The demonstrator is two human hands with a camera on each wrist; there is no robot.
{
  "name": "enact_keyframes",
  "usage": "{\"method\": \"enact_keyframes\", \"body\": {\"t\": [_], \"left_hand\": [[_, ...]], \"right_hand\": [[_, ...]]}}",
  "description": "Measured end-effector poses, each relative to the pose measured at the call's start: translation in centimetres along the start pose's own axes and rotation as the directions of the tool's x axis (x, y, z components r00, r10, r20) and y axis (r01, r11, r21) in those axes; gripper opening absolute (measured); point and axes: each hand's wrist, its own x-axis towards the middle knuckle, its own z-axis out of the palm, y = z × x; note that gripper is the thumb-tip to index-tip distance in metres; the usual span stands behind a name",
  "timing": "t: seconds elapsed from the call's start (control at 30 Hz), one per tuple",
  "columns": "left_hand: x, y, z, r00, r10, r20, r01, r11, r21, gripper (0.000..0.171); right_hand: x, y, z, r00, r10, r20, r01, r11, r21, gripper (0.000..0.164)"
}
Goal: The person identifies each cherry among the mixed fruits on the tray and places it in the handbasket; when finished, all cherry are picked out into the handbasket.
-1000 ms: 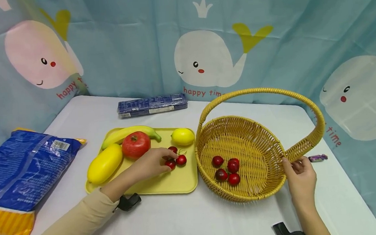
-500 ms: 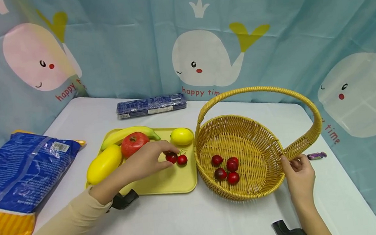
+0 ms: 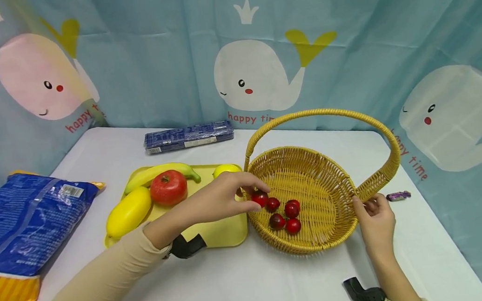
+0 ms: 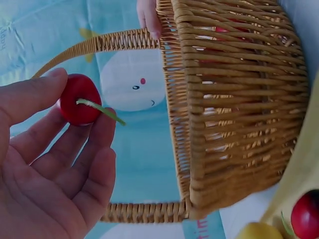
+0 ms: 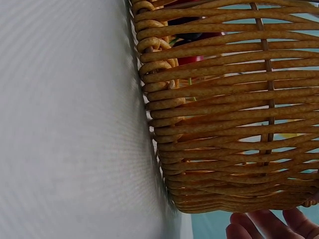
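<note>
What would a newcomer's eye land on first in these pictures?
Most likely the big wicker basket, its tall handle arching up, right of the yellow tray in the head view. Then the red cherry pinched in the left hand, near the basket's left side. Behind it all, the blue curtain printed with large whales.

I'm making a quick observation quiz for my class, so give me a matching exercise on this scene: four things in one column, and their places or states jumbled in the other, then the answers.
Things:
1. Left hand
2. Red apple
3. Flat blue packet
4. Right hand

Places or states:
A. Behind the yellow tray, near the curtain
B. Holding the edge of the wicker basket
C. Pinching a cherry
D. On the tray, beside the banana

Right pairs: 1-C, 2-D, 3-A, 4-B.
</note>
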Motion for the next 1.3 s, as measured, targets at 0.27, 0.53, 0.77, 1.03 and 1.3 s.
{"method": "enact_keyframes", "body": {"t": [0.27, 0.53, 0.77, 1.03, 1.3], "left_hand": [[4.4, -0.4, 2.3, 1.000, -0.007, -0.009, 0.007, 0.998, 0.062, 0.029], [8.5, -1.9, 5.0, 0.987, -0.162, 0.016, 0.159, 0.981, 0.113, 0.029], [10.3, -3.0, 6.6, 0.952, -0.279, 0.123, 0.228, 0.920, 0.319, 0.030], [10.5, -3.8, 6.6, 0.904, -0.361, 0.229, 0.275, 0.901, 0.336, 0.036], [7.7, -2.2, 5.1, 0.979, -0.171, 0.113, 0.143, 0.965, 0.221, 0.032]], "right_hand": [[0.0, 0.0, 0.1, 1.000, -0.013, 0.006, 0.013, 1.000, -0.010, 0.028], [0.0, -0.1, 0.3, 0.999, -0.039, 0.017, 0.039, 0.999, -0.019, 0.031], [0.0, -0.1, 0.1, 0.999, -0.047, 0.001, 0.047, 0.999, -0.007, 0.029], [0.0, -0.2, 0.3, 0.998, -0.057, -0.002, 0.057, 0.998, -0.030, 0.029], [0.1, 0.0, 0.1, 0.999, -0.051, -0.003, 0.051, 0.998, -0.037, 0.029]]}}
